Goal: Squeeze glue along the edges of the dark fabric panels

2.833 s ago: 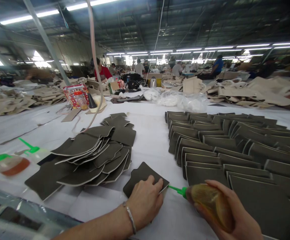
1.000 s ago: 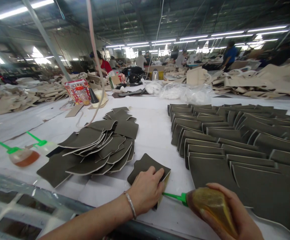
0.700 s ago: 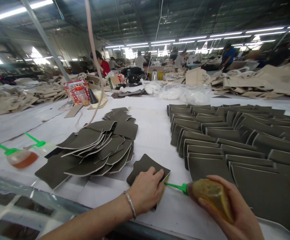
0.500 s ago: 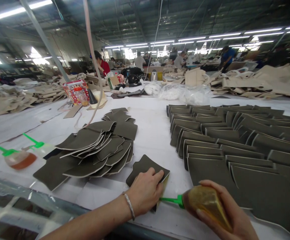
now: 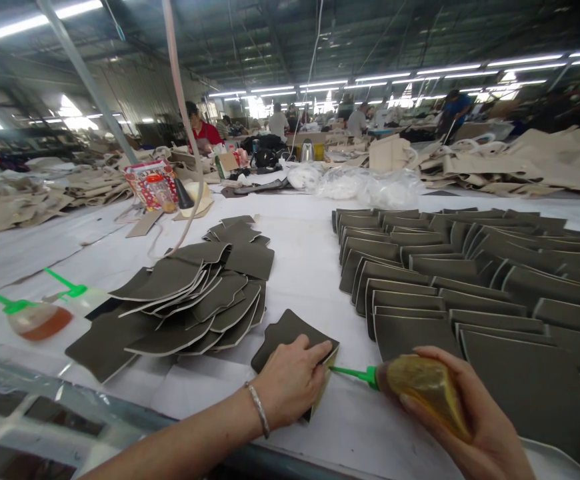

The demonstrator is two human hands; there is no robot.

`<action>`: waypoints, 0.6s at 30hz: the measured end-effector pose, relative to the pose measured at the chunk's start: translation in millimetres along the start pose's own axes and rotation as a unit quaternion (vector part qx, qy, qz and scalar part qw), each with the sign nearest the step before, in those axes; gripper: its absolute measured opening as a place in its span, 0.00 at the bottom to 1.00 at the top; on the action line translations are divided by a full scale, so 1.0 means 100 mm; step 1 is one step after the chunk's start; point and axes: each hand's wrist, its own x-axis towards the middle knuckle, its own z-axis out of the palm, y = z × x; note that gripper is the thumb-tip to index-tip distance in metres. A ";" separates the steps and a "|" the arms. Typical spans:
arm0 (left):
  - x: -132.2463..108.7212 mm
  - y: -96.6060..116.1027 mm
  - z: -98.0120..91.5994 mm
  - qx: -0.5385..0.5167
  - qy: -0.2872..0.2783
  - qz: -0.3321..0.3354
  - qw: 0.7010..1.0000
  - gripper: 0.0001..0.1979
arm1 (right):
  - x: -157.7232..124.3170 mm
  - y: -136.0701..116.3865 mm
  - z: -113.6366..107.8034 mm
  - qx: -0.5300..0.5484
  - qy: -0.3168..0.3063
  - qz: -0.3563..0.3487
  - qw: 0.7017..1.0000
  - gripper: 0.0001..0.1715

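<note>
My left hand [image 5: 293, 380] bears down on a dark grey panel [image 5: 286, 328] with a notched edge, its fingers bent over the panel and one finger at the far right corner. A yellowish strip shows along the panel's right edge. Wrapped in my right hand [image 5: 475, 413] is a squeeze bottle [image 5: 425, 390] with amber liquid, tipped on its side. Its thin green nozzle points left, the tip at that yellowish edge beside my left fingers. Whether the tip touches the edge I cannot tell.
Overlapping dark panels [image 5: 190, 300] lie left of my hands, and rows of panels [image 5: 475, 267] stand to the right. Two more green-nozzled bottles, one with reddish liquid [image 5: 45, 321], rest at the left. A hose [image 5: 183, 100] hangs over the table. People work farther back.
The bottle in my right hand has shifted right and slightly away from me, its nozzle tip travelling up the panel's edge. My left hand has barely moved.
</note>
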 end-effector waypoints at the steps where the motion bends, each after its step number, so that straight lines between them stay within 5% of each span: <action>1: 0.00 0.00 0.00 -0.001 -0.001 -0.001 1.000 0.22 | 0.00 0.02 0.00 -0.008 -0.011 -0.023 1.000 0.24; 5: 0.00 0.00 0.00 -0.002 -0.003 -0.001 1.000 0.22 | 0.03 0.12 -0.01 -0.035 -0.052 -0.097 0.993 0.23; 12: 0.03 -0.01 -0.04 -0.025 -0.011 -0.006 1.000 0.21 | 0.20 0.06 0.02 -0.012 0.010 -0.069 0.997 0.25; 18: 0.04 0.01 -0.08 -0.036 -0.017 -0.013 0.999 0.19 | 0.08 -0.09 0.09 0.015 0.028 -0.054 0.998 0.22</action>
